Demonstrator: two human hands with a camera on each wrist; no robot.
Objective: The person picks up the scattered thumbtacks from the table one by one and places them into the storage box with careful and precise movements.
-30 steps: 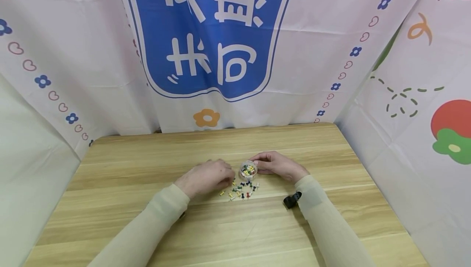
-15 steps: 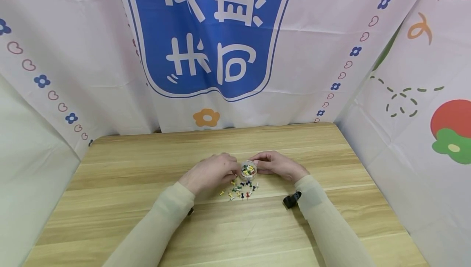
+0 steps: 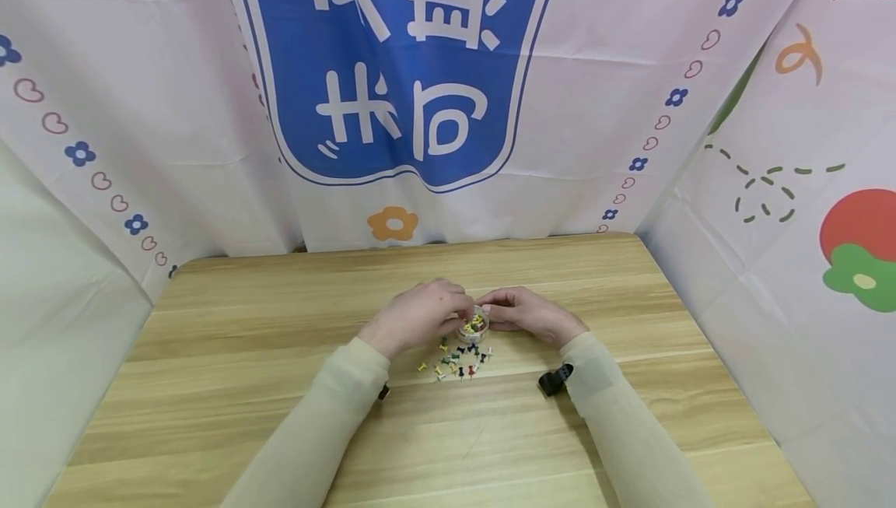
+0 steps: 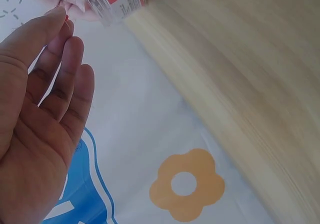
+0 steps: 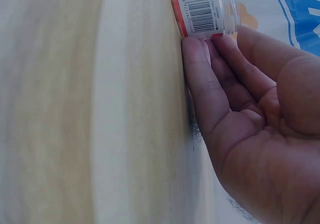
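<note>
A small clear plastic jar [image 3: 474,334] with a barcode label [image 5: 201,10] stands on the table, and coloured push pins show inside it. My right hand [image 3: 526,311] holds the jar from its right side, with the fingertips against its wall and the thumb by the rim. Above the jar's left rim, my left hand [image 3: 425,312] pinches a push pin between thumb and forefinger; only a bit of red [image 4: 67,18] shows. Loose push pins [image 3: 451,360] in yellow, white, green, blue and red lie in front of the jar.
The wooden table [image 3: 280,298] meets a white printed curtain [image 3: 336,212] at its back edge. A black strap piece [image 3: 556,380] shows beside the right sleeve. Another printed cloth [image 3: 756,282] hangs on the right.
My left hand has moved right and away from me, from the loose pins' left side to above the jar. My right hand and the jar have stayed in place.
</note>
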